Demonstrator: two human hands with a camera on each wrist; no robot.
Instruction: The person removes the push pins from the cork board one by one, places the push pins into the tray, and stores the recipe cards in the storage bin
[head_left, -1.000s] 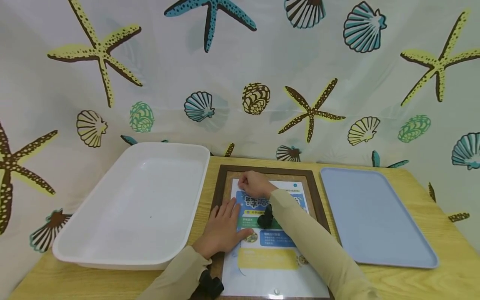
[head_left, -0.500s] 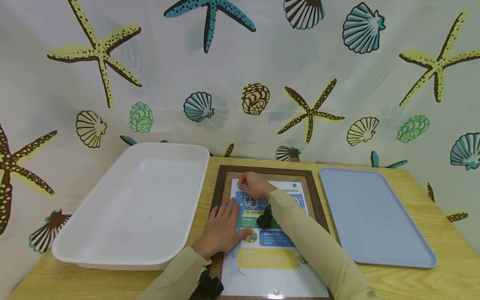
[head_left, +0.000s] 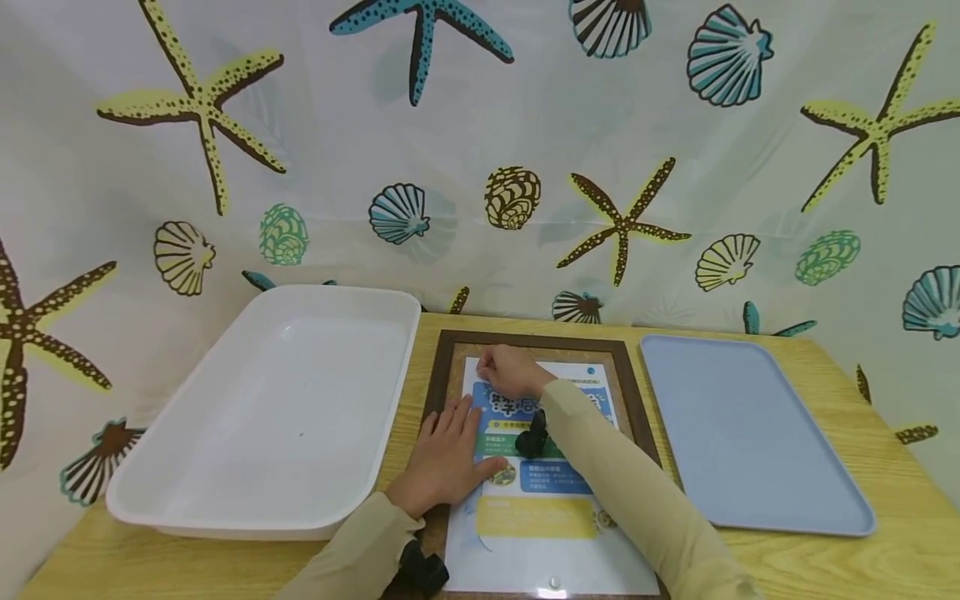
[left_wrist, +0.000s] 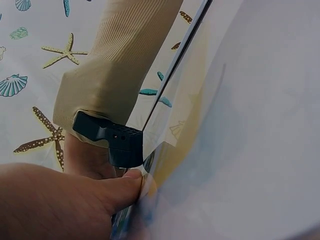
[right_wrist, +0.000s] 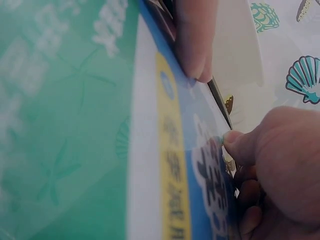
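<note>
A printed poster [head_left: 536, 554] with blue, green and yellow blocks lies on a brown-framed cork board [head_left: 633, 392]. My left hand [head_left: 442, 457] rests flat on the poster's left edge, fingers spread and thumb out over the print. At the poster's upper left corner, my right hand [head_left: 513, 372] has its fingers curled. In the right wrist view, the thumb and fingers of the right hand [right_wrist: 280, 170] pinch a tiny greenish push pin [right_wrist: 223, 141] at the paper's edge, mostly hidden. Another push pin [head_left: 554, 582], clear and round, sits at the poster's bottom middle.
A deep white tub [head_left: 255, 417] stands left of the board. To its right lies a shallow light-blue tray [head_left: 757, 433]. Both are on a wooden table [head_left: 780, 562], backed by a curtain [head_left: 480, 125] printed with starfish and shells.
</note>
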